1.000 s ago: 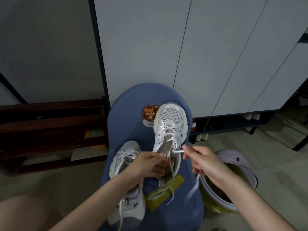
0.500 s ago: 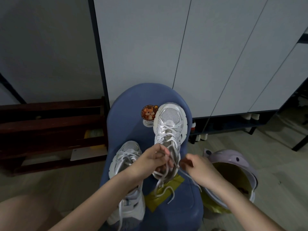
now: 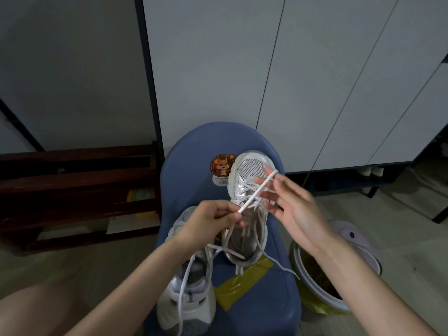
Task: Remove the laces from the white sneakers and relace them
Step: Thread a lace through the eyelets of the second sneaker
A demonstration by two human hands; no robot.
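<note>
Head view: left hand pinches lace at frame centre; right hand fingers spread, lace tip looped over one fingertip. Sneaker upright on blue chair, second sneaker lower centre. Advice: pull steadily along lace, one eyelet per draw, steady shoe.

A single head-worn camera looks forward and down, close above a blue chair before cabinets.

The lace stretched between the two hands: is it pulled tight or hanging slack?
Tight. The lace runs in a straight line from the left hand's pinch up to the right hand's spread fingers.
</note>
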